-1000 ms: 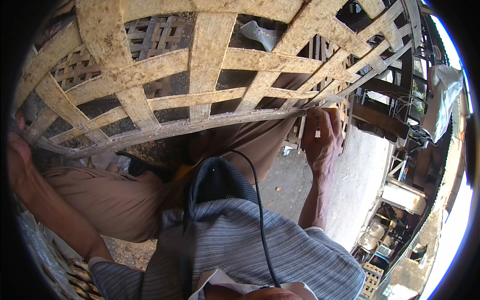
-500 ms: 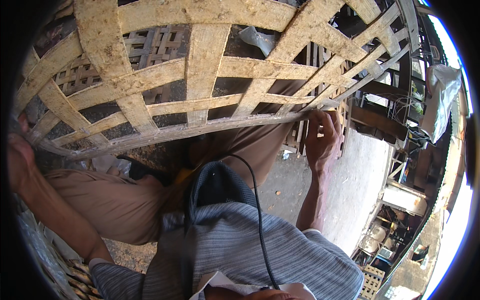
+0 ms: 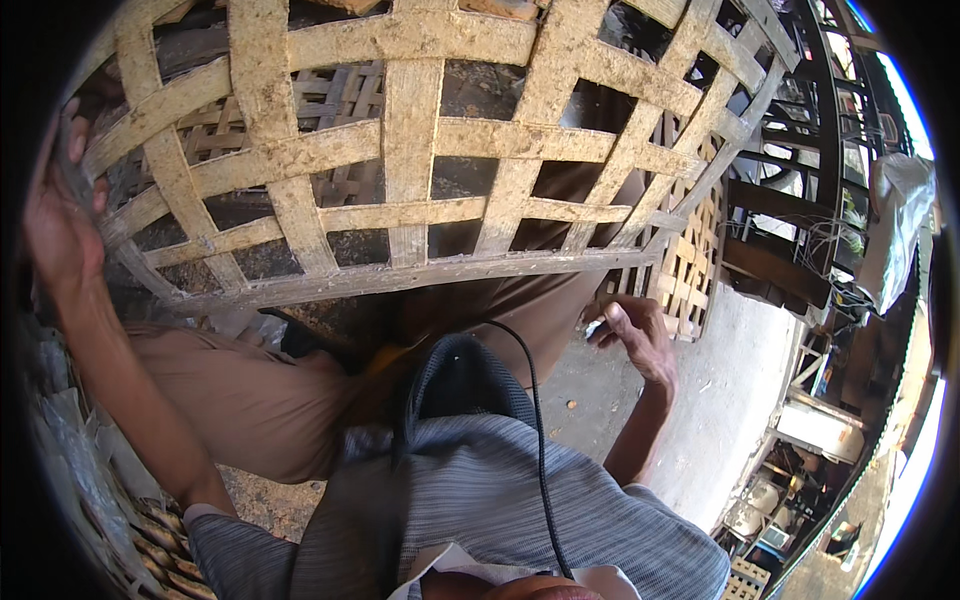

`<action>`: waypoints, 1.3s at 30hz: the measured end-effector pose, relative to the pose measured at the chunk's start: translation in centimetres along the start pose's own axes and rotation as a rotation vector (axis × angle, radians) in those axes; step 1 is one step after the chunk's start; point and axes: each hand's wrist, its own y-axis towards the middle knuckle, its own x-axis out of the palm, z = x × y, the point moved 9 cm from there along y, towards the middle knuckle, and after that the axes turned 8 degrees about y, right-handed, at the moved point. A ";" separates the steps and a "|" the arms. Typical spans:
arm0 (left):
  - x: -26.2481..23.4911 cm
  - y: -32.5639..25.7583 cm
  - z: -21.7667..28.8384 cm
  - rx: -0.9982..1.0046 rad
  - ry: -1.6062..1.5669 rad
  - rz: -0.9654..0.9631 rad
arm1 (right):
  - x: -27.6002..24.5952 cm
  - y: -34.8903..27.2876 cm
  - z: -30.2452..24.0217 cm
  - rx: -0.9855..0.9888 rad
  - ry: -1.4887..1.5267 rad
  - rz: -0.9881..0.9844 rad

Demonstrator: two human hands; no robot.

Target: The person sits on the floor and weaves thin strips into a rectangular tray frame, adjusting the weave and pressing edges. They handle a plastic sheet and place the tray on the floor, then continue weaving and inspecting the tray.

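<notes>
A large lattice panel [image 3: 410, 165] of woven pale, wood-like slats, dirt-specked, stands tilted across my lap, with a greyish rim strip along its near edge. At its left edge my left hand [image 3: 68, 235] grips the rim, fingers and thumb around it. My right hand [image 3: 640, 335] is just below the panel's right corner, apart from it. Its fingers are curled in with the thumb close to them. Whatever lies between those fingertips, if anything, is too small to make out; a pale speck shows there, possibly litter on the floor behind.
Another woven lattice piece [image 3: 690, 260] stands behind the right corner. Farther right are dark timber racks [image 3: 775, 205] and a hanging plastic bag [image 3: 897, 225]. Plastic sheeting [image 3: 80, 450] and woven work lie at lower left. A black cord [image 3: 540, 440] hangs down my shirt.
My right hand has let go of the panel's near right rim and dropped slightly. The left hand has moved up along the left edge. The panel has shifted and turned a little in view.
</notes>
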 end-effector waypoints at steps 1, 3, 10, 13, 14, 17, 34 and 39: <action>1.2 0.0 -0.2 0.017 -0.029 -0.019 | 0.4 0.2 0.5 -0.030 -0.012 0.120; 1.6 0.4 -1.1 -0.064 -0.045 -0.024 | 0.3 0.9 0.9 -0.129 0.505 0.286; 1.4 1.9 -5.4 -0.365 -0.158 -0.040 | -0.1 4.1 -7.5 -0.549 0.797 0.352; 1.3 3.1 -9.8 -0.436 -0.128 -0.097 | -0.5 5.2 -13.6 -0.756 0.824 0.247; 0.7 3.9 -11.8 -0.443 -0.089 -0.145 | -0.1 5.5 -15.6 -0.790 0.848 0.174; 3.6 1.3 -11.3 -0.498 0.042 -0.212 | -0.4 5.1 -21.4 -0.866 0.758 0.370; 12.5 -8.9 4.4 0.243 0.542 -0.196 | 18.7 7.3 -40.7 -0.994 -0.001 0.190; 4.5 -4.6 6.0 0.363 0.255 0.097 | 22.8 9.4 -40.3 -1.200 -0.059 -0.041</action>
